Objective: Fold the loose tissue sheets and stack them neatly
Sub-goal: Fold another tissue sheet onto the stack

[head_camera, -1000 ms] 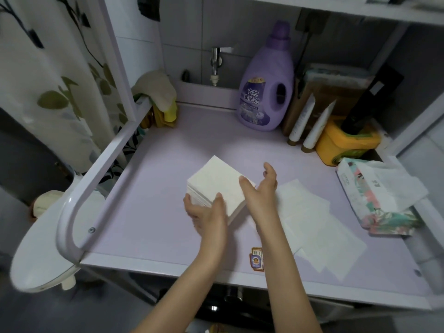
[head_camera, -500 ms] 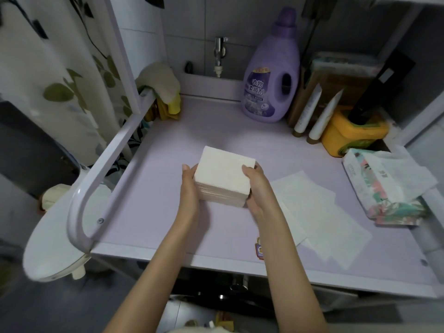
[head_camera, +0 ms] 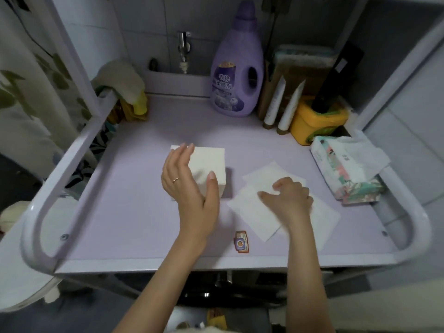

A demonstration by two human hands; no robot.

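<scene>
Covering stack (head_camera: 209, 161) near side, left hand (head_camera: 188, 182) open | right hand (head_camera: 291, 196) spread on loose sheets (head_camera: 253, 213)

A home bathroom or laundry corner: tiled wall (head_camera: 144, 27) and tap (head_camera: 183, 48) at the far side, a detergent bottle (head_camera: 236, 75) and tubes (head_camera: 273, 104) on a lilac shelf (head_camera: 134, 212), a leaf-print curtain (head_camera: 14, 92) at left.

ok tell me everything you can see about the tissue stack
The stack is a neat white block of folded square tissues, soft paper, edges lined up. It sits flat on the lilac shelf, apart from the loose sheets on its right. The open left hand covers its near left corner.
</scene>
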